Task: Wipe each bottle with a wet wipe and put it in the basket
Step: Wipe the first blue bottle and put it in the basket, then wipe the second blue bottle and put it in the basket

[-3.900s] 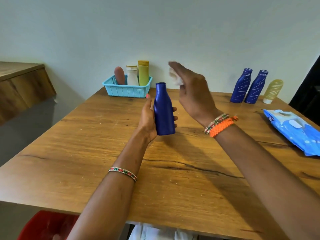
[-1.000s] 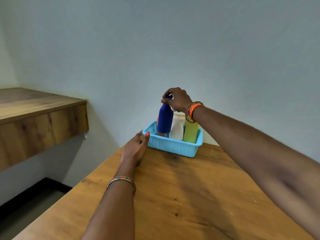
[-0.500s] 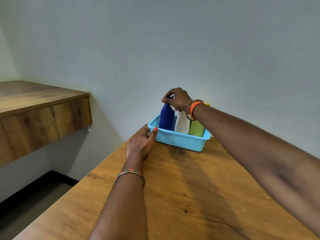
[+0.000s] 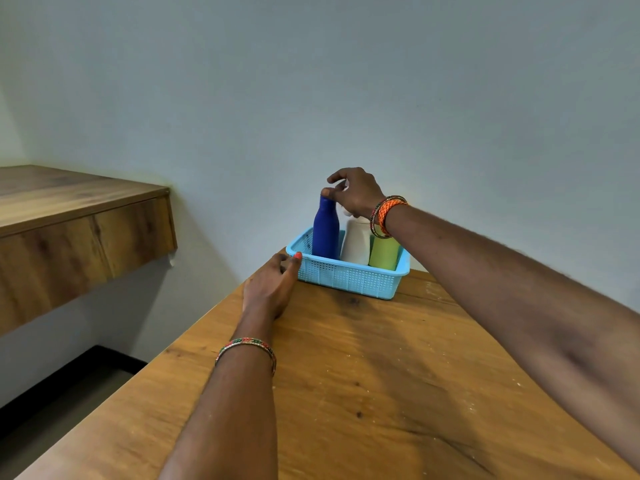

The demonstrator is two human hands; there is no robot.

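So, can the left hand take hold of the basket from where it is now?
Probably yes. The left hand rests on the table with its fingertips at the near left corner of the basket, and nothing lies between them.

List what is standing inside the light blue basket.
Three upright bottles in the basket: a dark blue bottle, a white bottle and a green bottle. Anything behind them is hidden.

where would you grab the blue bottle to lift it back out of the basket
Probably by its narrow neck, coming straight down from above. The blue bottle stands upright in the basket, close beside the white bottle, and the basket wall hides its base, so only the top is free for the fingers.
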